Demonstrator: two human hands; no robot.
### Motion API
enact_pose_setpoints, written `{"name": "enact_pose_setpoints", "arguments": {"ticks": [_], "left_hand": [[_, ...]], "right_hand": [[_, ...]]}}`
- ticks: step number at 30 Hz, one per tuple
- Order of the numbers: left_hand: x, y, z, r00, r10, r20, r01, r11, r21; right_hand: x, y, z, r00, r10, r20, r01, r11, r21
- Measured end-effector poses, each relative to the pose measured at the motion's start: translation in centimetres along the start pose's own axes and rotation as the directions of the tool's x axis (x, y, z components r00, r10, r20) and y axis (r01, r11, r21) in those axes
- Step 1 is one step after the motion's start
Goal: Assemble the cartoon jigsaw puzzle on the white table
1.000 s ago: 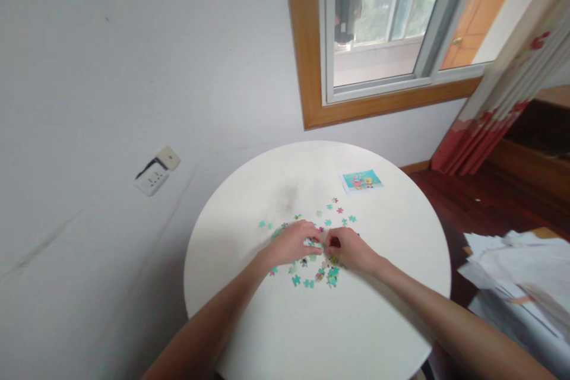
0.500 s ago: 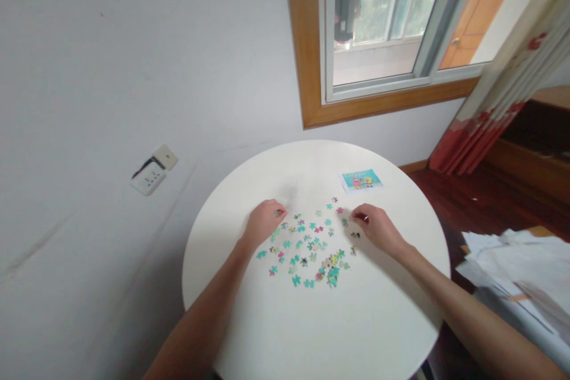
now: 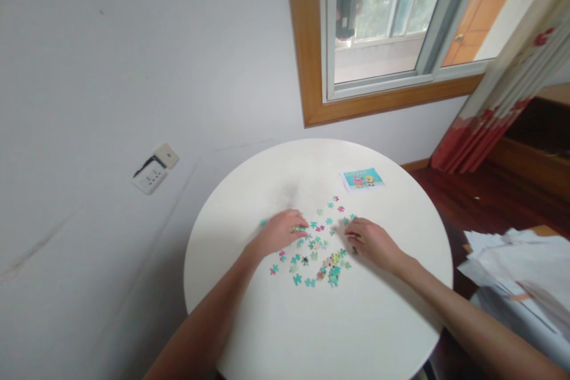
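Jigsaw puzzle pieces (image 3: 333, 274) lie spread mid-table (image 3: 329, 329), probably so both hands can reach them. The left hand (image 3: 280, 231) arches over some, thumb and fingers apart; the right hand (image 3: 375, 243) curls beside others, its grip unclear.

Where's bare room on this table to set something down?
Bare table: the near side of the puzzle pieces, and beyond the left hand, left of the picture card. Crowded: the middle, where pieces reach the right hand.
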State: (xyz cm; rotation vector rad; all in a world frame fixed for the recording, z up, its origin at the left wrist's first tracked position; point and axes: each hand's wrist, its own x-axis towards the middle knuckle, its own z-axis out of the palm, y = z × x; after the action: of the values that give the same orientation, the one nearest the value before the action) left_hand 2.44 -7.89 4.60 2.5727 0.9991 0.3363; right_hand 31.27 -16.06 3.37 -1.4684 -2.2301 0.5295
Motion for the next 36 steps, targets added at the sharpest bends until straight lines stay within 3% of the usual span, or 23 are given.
{"name": "enact_pose_setpoints", "arguments": {"ticks": [3, 5, 10, 15, 17, 20, 25, 29, 36], "left_hand": [[0.1, 2.0, 0.8, 0.989, 0.117, 0.087, -0.116, 0.993, -0.012], [0.2, 2.7, 1.3, 0.982, 0.141, 0.123, -0.142, 0.990, 0.003], [0.3, 3.0, 1.8, 0.978, 0.154, 0.141, -0.157, 0.988, 0.009], [0.3, 2.7, 1.6, 0.986, 0.150, 0.073, -0.149, 0.989, -0.027], [0.3, 1.9, 1.4, 0.997, 0.083, 0.007, -0.082, 0.994, -0.072], [0.3, -0.4, 0.6, 0.989, -0.124, -0.078, 0.110, 0.980, -0.166], [-0.3, -5.4, -1.0, 0.859, -0.458, -0.229, 0.400, 0.879, -0.260], [-0.9, -7.7, -1.6, 0.775, -0.555, -0.301, 0.517, 0.832, -0.202], [-0.7, -7.8, -0.9, 0.744, -0.593, -0.308, 0.593, 0.798, -0.103]], "right_hand": [[0.0, -2.4, 1.1, 0.979, -0.176, 0.102, 0.169, 0.983, 0.075], [0.1, -3.4, 2.0, 0.961, -0.227, 0.156, 0.220, 0.974, 0.063], [0.6, -3.8, 3.5, 0.954, -0.246, 0.173, 0.249, 0.968, 0.002], [0.6, -3.7, 2.9, 0.967, -0.208, 0.144, 0.198, 0.977, 0.079], [0.7, -3.3, 2.2, 0.982, -0.162, 0.094, 0.148, 0.979, 0.141], [0.8, -1.9, 1.2, 0.999, -0.034, 0.013, 0.031, 0.979, 0.203], [0.6, 2.6, -0.2, 0.974, 0.223, -0.034, -0.204, 0.936, 0.286], [-0.6, 5.7, -0.9, 0.938, 0.338, -0.074, -0.312, 0.918, 0.246], [-1.8, 6.4, -0.7, 0.921, 0.380, -0.085, -0.365, 0.918, 0.153]]}}
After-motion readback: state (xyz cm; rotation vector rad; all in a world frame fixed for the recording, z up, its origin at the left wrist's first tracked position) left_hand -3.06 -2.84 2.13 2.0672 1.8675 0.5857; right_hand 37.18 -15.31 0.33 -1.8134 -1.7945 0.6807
